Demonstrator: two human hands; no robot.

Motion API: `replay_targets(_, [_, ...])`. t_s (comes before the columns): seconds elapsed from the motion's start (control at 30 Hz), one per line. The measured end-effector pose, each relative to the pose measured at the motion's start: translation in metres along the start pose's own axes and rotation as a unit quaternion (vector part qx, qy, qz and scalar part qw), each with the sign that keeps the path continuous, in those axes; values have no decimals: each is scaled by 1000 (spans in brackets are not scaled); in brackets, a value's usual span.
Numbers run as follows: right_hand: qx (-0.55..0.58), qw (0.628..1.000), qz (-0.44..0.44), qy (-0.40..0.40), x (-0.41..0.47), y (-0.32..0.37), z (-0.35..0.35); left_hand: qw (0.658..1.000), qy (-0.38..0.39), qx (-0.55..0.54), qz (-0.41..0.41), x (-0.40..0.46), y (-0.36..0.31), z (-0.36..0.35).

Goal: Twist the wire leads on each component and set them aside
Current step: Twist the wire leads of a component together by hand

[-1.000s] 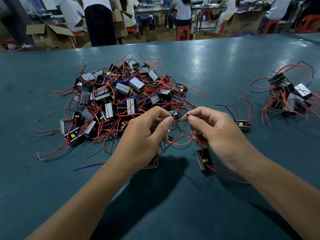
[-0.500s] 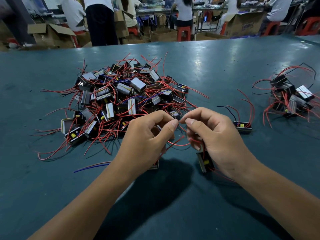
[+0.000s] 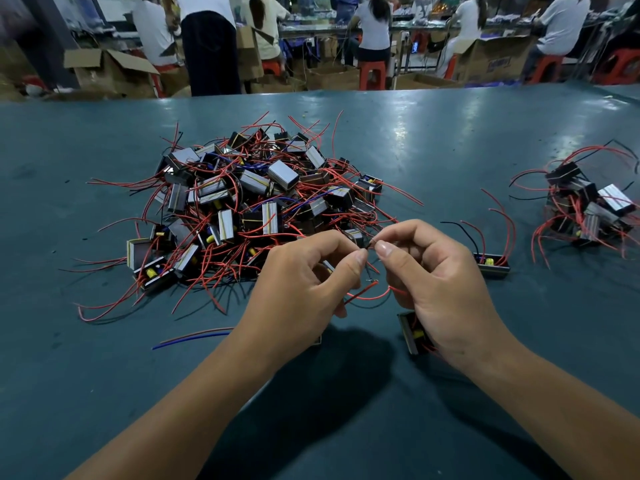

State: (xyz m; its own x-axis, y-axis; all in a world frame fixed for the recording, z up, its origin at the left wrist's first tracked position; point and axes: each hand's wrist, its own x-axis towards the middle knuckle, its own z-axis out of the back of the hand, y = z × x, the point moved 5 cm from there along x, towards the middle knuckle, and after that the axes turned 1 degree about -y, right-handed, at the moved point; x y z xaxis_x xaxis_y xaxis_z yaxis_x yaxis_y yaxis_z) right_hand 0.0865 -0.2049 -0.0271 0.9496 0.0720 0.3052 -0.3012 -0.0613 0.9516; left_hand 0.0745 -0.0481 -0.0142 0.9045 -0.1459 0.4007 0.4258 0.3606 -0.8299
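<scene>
Just before the component pile (image 3: 256,202), the left hand (image 3: 304,289) and right hand (image 3: 436,282) pinch bare wire leads (image 3: 370,247) between thumb and forefinger; their component (image 3: 412,332) hangs under the right palm.

On the bench (image 3: 450,140): big heap of components (image 3: 256,206) left of centre, toward the far side; smaller pile (image 3: 588,209) at far right, well apart. Between the two, a lone component (image 3: 491,264). In front of the heap, left hand (image 3: 304,289) and right hand (image 3: 440,282) side by side, fingers (image 3: 358,263) meeting on wire leads (image 3: 367,294). Under the right hand, another component (image 3: 412,332). Loose wire (image 3: 194,339) left of the left wrist. Beyond the bench's far edge, boxes (image 3: 107,64), stools (image 3: 372,72) and seated people (image 3: 374,26).
</scene>
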Motion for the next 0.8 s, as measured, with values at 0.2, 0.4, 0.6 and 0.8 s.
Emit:
replay_targets(0.2, [25, 1000, 8, 5, -2, 4, -4, 1000, -4, -5, 5, -1, 0, -1])
replay_targets(0.4, [34, 999, 17, 11, -3, 4, -5, 1000, -4, -4, 6, -1, -1, -1])
replay_targets(0.6, [47, 999, 14, 14, -4, 2, -6, 1000, -2, -8, 12, -2, -3, -2])
replay_targets(0.8, [68, 998, -16, -9, -4, -2, -7, 1000, -6, -13, 19, -3, -5, -3])
